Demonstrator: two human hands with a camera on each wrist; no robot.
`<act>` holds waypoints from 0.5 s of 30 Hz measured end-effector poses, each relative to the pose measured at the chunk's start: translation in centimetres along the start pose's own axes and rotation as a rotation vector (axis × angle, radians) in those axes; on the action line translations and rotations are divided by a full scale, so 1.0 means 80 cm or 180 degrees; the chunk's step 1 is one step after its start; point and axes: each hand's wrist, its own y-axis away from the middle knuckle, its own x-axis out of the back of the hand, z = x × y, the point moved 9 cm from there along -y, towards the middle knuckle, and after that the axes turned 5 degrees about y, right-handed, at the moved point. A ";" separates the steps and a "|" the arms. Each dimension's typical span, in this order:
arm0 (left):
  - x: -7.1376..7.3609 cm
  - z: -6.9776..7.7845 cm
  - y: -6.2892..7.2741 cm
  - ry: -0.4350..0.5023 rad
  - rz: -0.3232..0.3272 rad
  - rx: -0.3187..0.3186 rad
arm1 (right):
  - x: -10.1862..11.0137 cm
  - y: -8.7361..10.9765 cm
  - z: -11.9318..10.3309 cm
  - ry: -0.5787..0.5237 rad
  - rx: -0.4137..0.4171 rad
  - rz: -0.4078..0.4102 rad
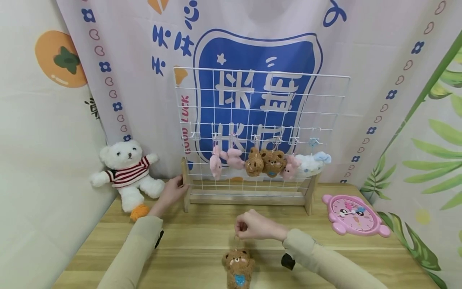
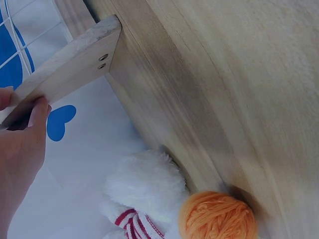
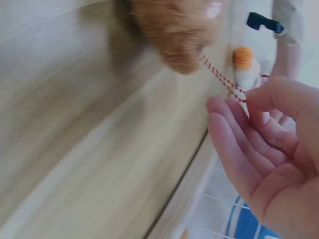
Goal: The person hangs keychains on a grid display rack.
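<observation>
By its ball chain (image 3: 222, 78), a small brown plush bear keychain (image 1: 239, 267) with a blue belly patch dangles from my right hand (image 1: 258, 225). Thumb and index finger pinch the chain's end, while the other fingers curl loosely in the right wrist view. My left hand (image 1: 175, 192) grips the wooden side post (image 2: 65, 62) of the rack, thumb on one face and fingers on the other. A white wire grid (image 1: 260, 94) stands in that rack. Along its hooks hang several plush keychains: pink ones (image 1: 215, 162), brown bears (image 1: 273, 162) and a white-and-blue one (image 1: 312, 163).
A white teddy bear (image 1: 126, 156) in a striped sweater sits at the left against the wall, an orange yarn ball (image 1: 139, 212) at its foot. On the right of the wooden table (image 1: 202, 249) lies a pink clock (image 1: 355, 214). A printed cloth (image 1: 364, 80) hangs behind.
</observation>
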 end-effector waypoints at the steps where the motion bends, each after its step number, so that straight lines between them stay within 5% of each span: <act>1: 0.000 -0.001 0.000 -0.0001 -0.0011 -0.0001 | 0.003 0.001 -0.002 -0.0014 -0.0006 -0.0012; 15: 0.000 0.000 0.001 0.0006 -0.0013 0.0058 | 0.046 0.027 -0.030 -0.0509 0.0076 0.0197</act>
